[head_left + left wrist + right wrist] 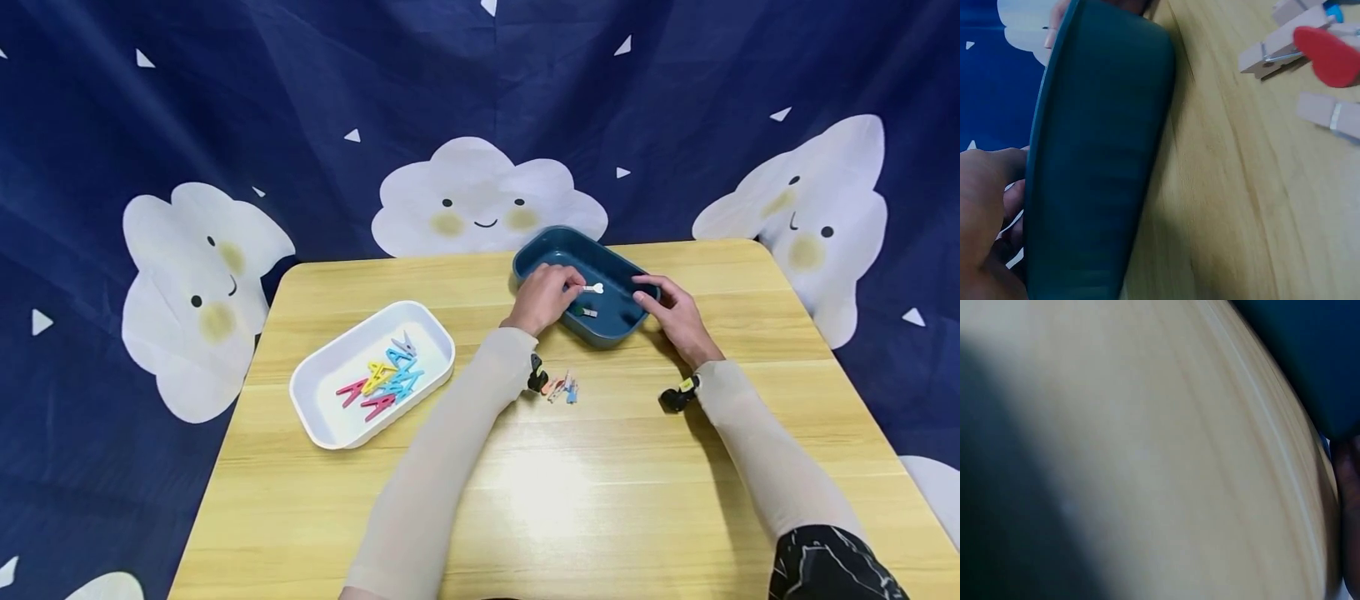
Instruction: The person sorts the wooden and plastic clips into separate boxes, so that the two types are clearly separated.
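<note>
My left hand [542,298] reaches over the near-left rim of a dark blue plastic bin [611,333]. Its fingertips pinch a small clothespin with a white heart [595,288]. Below that, a clothespin with a dark green top [583,312] lies in the bin. On the bin's right end, my right hand [678,317] grips the rim with thumb and fingers. Several mini wooden clothespins [558,388] lie on the table in front of the bin; a red heart [1335,59] tops one of them in the left wrist view.
To the left stands a white bin [315,417] with several larger plastic clothespins [401,375] in red, yellow, blue and grey. The wooden table [637,500] backs onto a dark blue curtain [315,100] with clouds.
</note>
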### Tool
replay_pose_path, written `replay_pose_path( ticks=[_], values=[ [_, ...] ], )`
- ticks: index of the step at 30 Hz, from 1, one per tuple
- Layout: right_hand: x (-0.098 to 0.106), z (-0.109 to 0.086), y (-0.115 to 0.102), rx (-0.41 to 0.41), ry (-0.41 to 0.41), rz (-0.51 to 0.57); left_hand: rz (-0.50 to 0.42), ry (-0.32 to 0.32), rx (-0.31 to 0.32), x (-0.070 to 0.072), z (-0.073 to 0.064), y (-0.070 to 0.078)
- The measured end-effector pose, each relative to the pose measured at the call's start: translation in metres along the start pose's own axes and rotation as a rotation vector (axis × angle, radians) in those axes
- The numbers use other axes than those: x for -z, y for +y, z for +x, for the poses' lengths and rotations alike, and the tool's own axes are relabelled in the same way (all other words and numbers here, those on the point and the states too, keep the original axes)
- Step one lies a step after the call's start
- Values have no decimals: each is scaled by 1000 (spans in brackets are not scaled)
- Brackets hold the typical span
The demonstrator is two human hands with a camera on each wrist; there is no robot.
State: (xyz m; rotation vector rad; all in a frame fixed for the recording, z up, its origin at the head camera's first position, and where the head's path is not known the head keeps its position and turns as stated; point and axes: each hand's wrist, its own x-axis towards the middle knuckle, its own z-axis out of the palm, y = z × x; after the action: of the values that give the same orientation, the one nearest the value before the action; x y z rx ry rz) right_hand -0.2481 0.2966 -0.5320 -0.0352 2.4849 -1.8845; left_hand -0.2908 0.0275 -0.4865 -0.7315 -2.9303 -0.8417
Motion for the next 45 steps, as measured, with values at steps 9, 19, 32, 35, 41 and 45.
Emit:
replay_pose_path(
  ticks=[9, 19, 32, 35, 41, 45],
  values=[
    [1, 4, 12, 72, 29, 3, 161, -18, 47, -10, 7, 5],
    [2, 4, 9, 43, 25, 23, 194, -24, 72, -11, 8, 7],
    [3, 6, 13, 35, 20, 14, 90, 3, 47, -9, 5, 3],
    [4, 6, 12, 35, 19, 9, 48, 18, 32, -6, 3, 2],
    [4, 5, 11, 17, 18, -15, -37, 42, 1, 2, -3, 1],
    [3, 4, 11, 14, 21, -20, -66, 80, -30, 5, -11, 0]
  ],
)
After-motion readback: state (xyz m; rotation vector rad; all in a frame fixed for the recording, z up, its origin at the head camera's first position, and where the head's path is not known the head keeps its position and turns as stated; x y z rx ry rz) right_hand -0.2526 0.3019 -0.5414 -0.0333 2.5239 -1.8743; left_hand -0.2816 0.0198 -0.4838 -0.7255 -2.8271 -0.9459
